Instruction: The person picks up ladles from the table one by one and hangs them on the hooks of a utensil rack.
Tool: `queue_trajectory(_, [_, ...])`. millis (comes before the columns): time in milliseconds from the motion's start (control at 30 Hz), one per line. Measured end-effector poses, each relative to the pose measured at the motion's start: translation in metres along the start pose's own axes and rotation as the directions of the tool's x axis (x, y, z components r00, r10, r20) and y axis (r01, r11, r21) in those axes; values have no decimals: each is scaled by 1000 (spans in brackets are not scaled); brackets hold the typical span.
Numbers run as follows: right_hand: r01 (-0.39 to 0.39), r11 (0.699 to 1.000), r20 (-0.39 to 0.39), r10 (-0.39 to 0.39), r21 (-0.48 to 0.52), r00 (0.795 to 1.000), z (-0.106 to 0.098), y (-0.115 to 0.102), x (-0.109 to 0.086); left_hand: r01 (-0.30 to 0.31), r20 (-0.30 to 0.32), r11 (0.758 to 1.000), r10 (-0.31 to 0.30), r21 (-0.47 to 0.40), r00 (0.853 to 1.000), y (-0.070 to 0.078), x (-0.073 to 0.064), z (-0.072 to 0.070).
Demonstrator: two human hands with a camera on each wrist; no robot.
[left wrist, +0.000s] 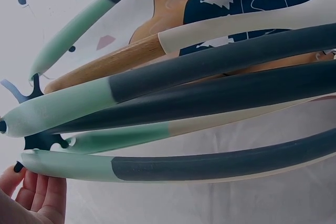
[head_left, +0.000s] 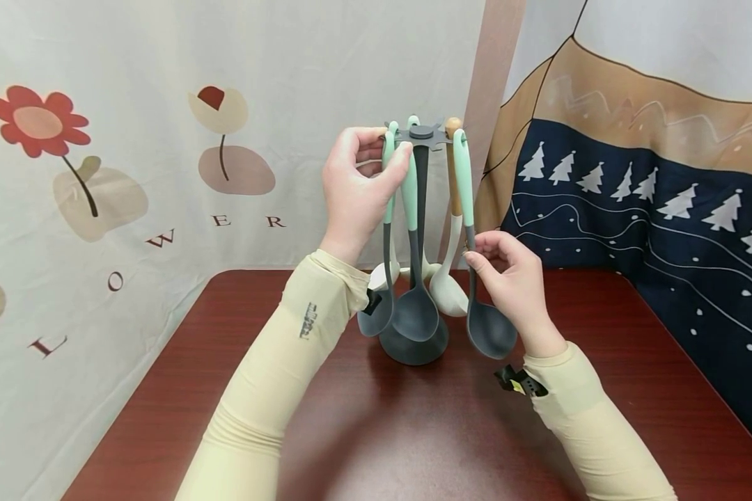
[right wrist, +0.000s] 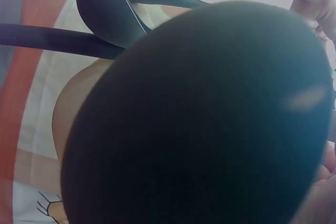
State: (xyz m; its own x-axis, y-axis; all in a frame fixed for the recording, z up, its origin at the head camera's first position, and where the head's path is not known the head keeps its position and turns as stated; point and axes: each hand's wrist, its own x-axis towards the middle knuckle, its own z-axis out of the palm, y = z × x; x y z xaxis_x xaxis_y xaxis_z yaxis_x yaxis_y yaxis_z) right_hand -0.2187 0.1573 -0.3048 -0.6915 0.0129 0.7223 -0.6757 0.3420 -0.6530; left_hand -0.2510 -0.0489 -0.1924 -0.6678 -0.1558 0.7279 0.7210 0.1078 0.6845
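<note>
A dark grey rotating-style utensil stand [head_left: 421, 132] rises from a round base [head_left: 415, 353] on the table. My left hand [head_left: 360, 188] grips the left side of its hooked top, beside the green handle of a hanging spoon [head_left: 376, 320]. In the left wrist view, the left fingers [left wrist: 51, 195] lie close behind that handle's end. My right hand [head_left: 510, 278] pinches the grey stem of a ladle [head_left: 491, 332] with a green handle, whose top sits at a right-hand hook. The ladle's dark bowl [right wrist: 199, 119] fills most of the right wrist view, hiding much of the right hand.
Another green-handled spoon [head_left: 416, 316] hangs at the front of the stand. A white ladle with a wooden handle [head_left: 449, 296] and other pale utensils hang behind. The reddish-brown table [head_left: 376, 445] meets printed curtains [head_left: 131, 243] at the back and sides.
</note>
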Motion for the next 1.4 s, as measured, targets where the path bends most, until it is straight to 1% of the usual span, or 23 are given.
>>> queue_trajectory(67, [-1,1000,5,1,5,1000,1,8,0,-4,0,1000,4,1,1000,0,-1,0])
queue_trajectory(167, [4,1000,11,-5,14,1000,3,12,-1,2,0,1000,-2,-1,1000,1,-1,0])
queue_trajectory(200, [6,1000,14,-6,13,1000,4,12,-1,-4,0,1000,4,0,1000,1,-1,0])
queue_trajectory(300, [0,1000,22,0,14,1000,5,12,-1,16,1,1000,-16,-4,1000,1,-1,-1])
queue_trajectory(400, [-19,1000,30,18,11,999,7,11,-2,18,4,1000,-18,3,1000,1,-1,-1])
queue_trajectory(533, [-41,999,38,40,23,998,8,10,-2,43,16,999,-43,7,999,3,-1,-1])
queue_trajectory(633, [-44,998,46,42,40,998,9,9,-3,60,24,998,-60,-1,998,3,-2,-1])
queue_trajectory(767, [-46,998,65,43,45,997,10,9,-3,65,23,998,-65,-20,998,2,-2,-1])
queue_trajectory(1000, [-49,998,87,46,43,995,9,10,-4,50,9,998,-50,-34,999,-4,-3,-2])
queue_trajectory(1067, [-60,997,94,56,44,994,8,8,-4,58,10,998,-58,-33,998,-6,-4,-4])
queue_trajectory(1133, [-66,997,99,62,40,993,7,1,-5,57,13,998,-57,-28,998,-7,-6,-5])
queue_trajectory(1300, [-58,998,109,55,26,993,2,-18,-8,58,49,998,-58,-3,997,-11,-12,-11])
queue_trajectory(1333, [-52,998,110,50,22,993,1,-20,-9,49,58,999,-49,7,997,-12,-15,-13])
queue_trajectory(1400, [-47,999,111,45,16,993,0,-13,-10,28,75,999,-30,31,997,-14,-19,-16])
